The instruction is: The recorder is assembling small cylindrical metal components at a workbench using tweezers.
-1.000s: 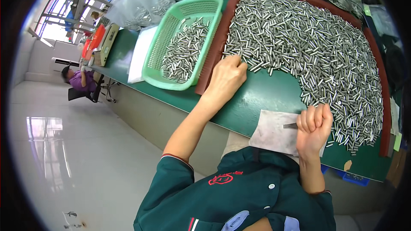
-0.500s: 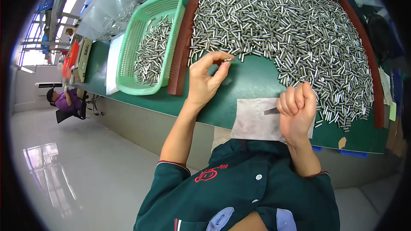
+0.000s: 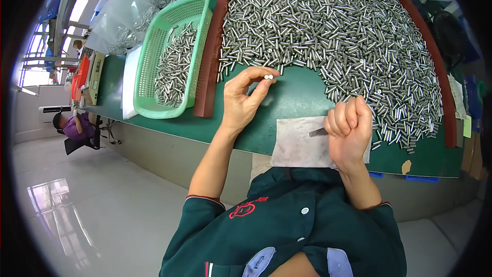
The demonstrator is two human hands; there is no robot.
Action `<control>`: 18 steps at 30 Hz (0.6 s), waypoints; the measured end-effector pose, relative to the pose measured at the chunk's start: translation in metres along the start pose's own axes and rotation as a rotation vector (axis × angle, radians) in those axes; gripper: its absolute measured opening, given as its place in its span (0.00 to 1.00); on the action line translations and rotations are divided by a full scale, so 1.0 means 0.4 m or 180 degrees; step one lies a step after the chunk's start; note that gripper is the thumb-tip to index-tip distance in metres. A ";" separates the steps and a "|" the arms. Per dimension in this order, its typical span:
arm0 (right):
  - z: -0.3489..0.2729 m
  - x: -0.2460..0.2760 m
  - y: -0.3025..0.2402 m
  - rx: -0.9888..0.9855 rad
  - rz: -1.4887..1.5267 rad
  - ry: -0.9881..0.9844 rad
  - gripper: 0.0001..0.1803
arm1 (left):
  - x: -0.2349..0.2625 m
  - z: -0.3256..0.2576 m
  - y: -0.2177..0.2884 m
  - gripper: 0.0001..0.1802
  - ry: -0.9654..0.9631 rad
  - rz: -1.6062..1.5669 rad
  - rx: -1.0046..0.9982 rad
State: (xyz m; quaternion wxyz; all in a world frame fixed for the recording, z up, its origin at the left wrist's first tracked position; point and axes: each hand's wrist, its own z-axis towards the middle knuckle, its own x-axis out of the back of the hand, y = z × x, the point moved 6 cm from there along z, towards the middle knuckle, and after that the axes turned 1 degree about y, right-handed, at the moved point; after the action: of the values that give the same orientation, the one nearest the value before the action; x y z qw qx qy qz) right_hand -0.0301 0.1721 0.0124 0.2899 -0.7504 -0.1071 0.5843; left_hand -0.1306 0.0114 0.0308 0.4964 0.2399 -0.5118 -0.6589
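Between thumb and forefinger of my left hand are a few small metal pins, their bright round ends showing. That hand is over the green table, just in front of a wide heap of loose metal pins. My right hand is closed around a flat, dark grey, pointed metal tool; the fingers hide most of it, so its kind is unclear. Beneath the right hand lies a stained whitish cloth at the table's near edge.
A green plastic basket with more pins stands left of a brown-red rail. Another rail bounds the heap at right. Clear bags of pins lie far left. A person in purple sits beyond, at left.
The pins in my left hand have turned so that their ends face up toward me. My right hand keeps its grip on the grey tool. The whole view has shifted slightly.
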 end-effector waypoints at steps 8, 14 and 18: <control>0.000 0.005 0.002 -0.0005 -0.0049 0.0060 0.23 | -0.026 -0.024 -0.047 0.14 0.0244 -0.1766 0.1398; 0.002 0.008 0.003 -0.0012 -0.0040 0.0031 0.23 | -0.043 -0.030 -0.076 0.15 0.0115 -0.2358 0.2108; 0.004 0.005 0.003 0.0002 -0.0054 0.0007 0.22 | -0.046 -0.032 -0.078 0.15 0.0036 -0.2429 0.2230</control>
State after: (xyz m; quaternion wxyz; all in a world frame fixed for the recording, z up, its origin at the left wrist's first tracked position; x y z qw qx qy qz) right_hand -0.0312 0.1727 0.0099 0.2952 -0.7500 -0.1129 0.5811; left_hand -0.1255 0.0218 -0.0057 0.1134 0.5649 -0.5751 -0.5808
